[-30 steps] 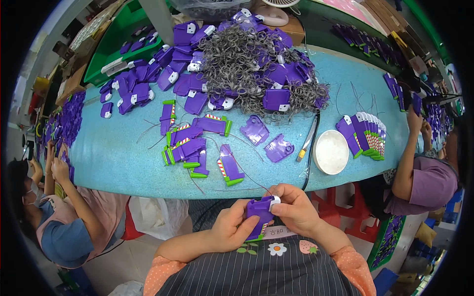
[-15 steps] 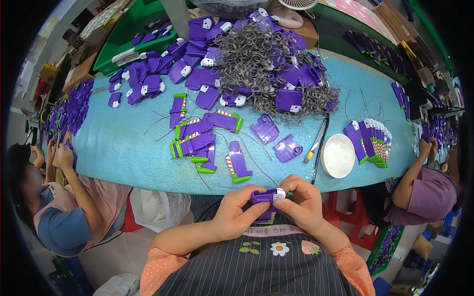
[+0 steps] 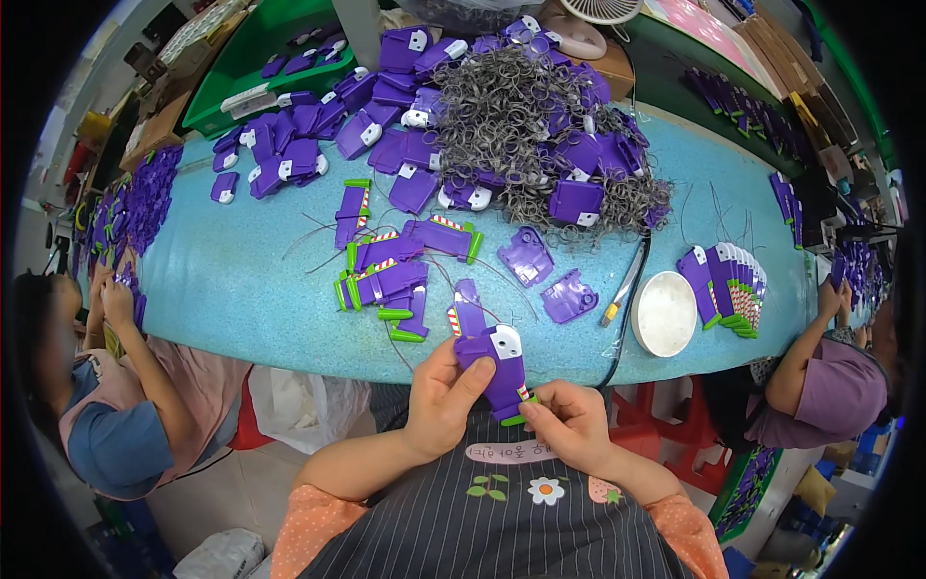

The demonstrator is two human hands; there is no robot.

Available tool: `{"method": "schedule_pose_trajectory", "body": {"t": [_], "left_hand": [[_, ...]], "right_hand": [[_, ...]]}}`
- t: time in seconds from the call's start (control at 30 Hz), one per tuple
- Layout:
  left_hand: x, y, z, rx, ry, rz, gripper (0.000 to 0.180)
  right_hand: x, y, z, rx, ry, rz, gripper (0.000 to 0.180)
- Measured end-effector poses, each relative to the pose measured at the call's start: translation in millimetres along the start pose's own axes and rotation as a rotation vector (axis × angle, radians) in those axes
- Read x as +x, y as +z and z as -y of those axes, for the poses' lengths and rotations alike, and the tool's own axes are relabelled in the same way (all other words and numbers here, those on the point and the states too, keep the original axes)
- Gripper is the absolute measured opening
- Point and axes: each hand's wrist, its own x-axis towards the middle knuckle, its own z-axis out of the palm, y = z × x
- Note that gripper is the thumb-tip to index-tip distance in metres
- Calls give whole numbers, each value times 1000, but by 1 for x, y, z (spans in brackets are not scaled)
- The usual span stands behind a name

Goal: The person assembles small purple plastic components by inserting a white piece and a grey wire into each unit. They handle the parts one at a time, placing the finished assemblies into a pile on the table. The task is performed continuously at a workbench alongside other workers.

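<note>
Above my apron, my left hand (image 3: 446, 398) grips a purple plastic toy wing (image 3: 503, 376) with a white rounded top, its thumb flat on the purple face. My right hand (image 3: 567, 425) pinches the wing's lower end, by the green tip and striped edge. Just beyond lies a similar purple piece (image 3: 470, 301), partly hidden by my left hand and the held wing. Several purple wings with green tips (image 3: 386, 282) lie loosely to the left, thin wires trailing from them. Two purple shell pieces (image 3: 526, 256) rest near the table's middle.
A white bowl (image 3: 665, 314) and a utility knife (image 3: 625, 283) stand right of centre, beside a fanned row of wings (image 3: 723, 280). Grey coiled wires (image 3: 502, 125) heap over purple parts at the back, near a green bin (image 3: 217, 87). People sit at both sides; red stools (image 3: 666, 434) stand below.
The wing has turned so its broad face shows, with the white end pointing away from me. My right hand has shifted from the white end to the green-tipped end.
</note>
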Motion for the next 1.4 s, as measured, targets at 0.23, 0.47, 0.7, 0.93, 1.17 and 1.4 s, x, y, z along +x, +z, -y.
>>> {"method": "schedule_pose_trajectory", "body": {"t": [0.23,0.47,0.7,0.93,1.17,1.4], "left_hand": [[8,6,-6,35,-52,-24,25],[6,13,11,32,28,-41,17],[-3,24,20,81,39,-59,13],[-7,29,30,73,86,-30,15],[11,44,7,824,617,189,20],[19,56,-10,994,471,368,51]], "right_hand": [[-8,-7,6,63,-36,-35,10],[5,-6,-4,65,-57,-91,11],[13,-7,-11,205,-35,-48,10],[11,-13,-13,133,-101,-69,9],[9,-32,-19,324,-383,-23,22],[-17,-85,23,37,-361,-314,19]]}}
